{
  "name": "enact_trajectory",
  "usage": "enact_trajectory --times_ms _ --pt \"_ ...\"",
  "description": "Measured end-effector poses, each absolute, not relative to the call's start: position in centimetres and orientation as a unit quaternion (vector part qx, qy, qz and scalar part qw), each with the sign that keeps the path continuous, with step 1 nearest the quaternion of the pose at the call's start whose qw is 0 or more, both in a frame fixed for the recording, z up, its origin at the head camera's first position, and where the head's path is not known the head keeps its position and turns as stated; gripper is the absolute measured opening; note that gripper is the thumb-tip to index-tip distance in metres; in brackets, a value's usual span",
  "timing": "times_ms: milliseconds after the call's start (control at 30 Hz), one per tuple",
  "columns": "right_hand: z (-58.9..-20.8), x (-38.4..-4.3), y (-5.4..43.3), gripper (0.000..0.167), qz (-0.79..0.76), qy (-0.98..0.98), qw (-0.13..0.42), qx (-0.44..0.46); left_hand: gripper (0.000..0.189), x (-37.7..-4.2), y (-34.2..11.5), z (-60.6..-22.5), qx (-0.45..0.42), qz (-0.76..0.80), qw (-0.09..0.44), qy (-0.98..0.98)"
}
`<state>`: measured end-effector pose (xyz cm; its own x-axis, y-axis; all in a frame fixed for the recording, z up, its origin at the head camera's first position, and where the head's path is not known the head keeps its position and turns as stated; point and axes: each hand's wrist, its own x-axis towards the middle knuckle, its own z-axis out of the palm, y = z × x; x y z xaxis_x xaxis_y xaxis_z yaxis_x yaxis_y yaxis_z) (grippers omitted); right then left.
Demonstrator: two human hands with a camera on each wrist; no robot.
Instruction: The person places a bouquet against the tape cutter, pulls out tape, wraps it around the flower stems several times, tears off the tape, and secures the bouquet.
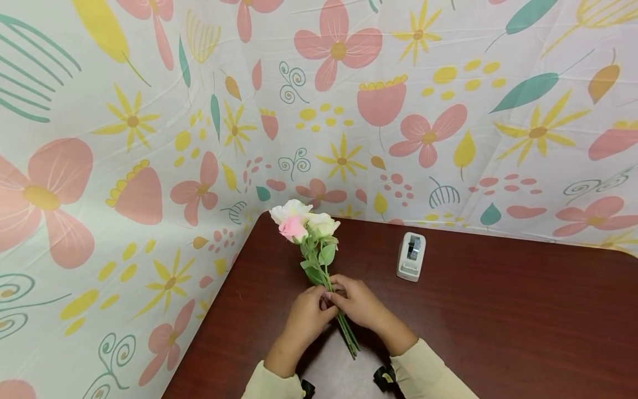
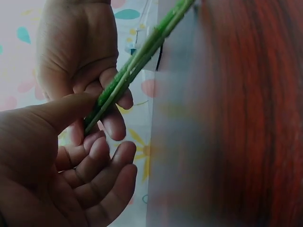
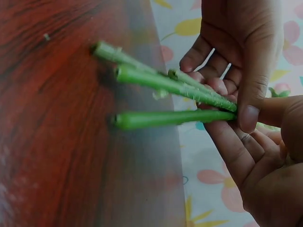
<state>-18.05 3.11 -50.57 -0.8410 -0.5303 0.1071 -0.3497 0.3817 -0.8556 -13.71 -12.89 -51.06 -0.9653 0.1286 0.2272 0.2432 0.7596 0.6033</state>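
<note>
A bunch of roses, one pink (image 1: 292, 228), one white (image 1: 291, 209) and one cream (image 1: 323, 224), leans up and left above the dark table, blooms away from me. My left hand (image 1: 306, 318) pinches the green stems (image 1: 347, 334) from the left, its thumb across them in the left wrist view. Opposite it, my right hand (image 1: 360, 305) pinches the same stems, and the fingertips of both hands meet there. Several cut stem ends (image 3: 124, 121) spread apart below the hands in the right wrist view. Part of the stems is hidden behind the fingers.
A white tape dispenser (image 1: 411, 256) stands on the reddish-brown table (image 1: 498, 316), right of the flowers. Flower-printed cloth (image 1: 319, 122) hangs along the table's back and left edges.
</note>
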Motion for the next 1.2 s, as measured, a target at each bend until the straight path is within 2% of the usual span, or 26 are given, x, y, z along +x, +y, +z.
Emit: enact_trajectory --times_ms 300,533,967,1067,1200 --pt "-50.3 -17.9 3.5 0.020 -0.466 0.831 0.081 -0.293 0.037 -13.4 -13.0 -51.0 -0.108 -0.260 0.114 -0.953" --pt "-50.0 -17.8 3.9 0.022 -0.453 0.833 0.076 -0.308 0.043 -13.4 -13.2 -50.6 -0.109 -0.288 0.068 -0.949" --pt "-49.4 -18.2 5.5 0.024 -0.463 0.829 0.101 -0.296 0.054 -14.5 -13.8 -49.3 -0.088 -0.416 -0.017 -0.905" --pt "-49.4 -18.2 5.9 0.026 -0.467 0.827 0.098 -0.297 0.060 -14.9 -13.5 -49.2 -0.080 -0.428 -0.023 -0.900" --pt "-49.2 -18.3 6.2 0.028 -0.465 0.828 0.085 -0.303 0.057 -15.3 -13.2 -49.1 -0.078 -0.426 -0.018 -0.901"
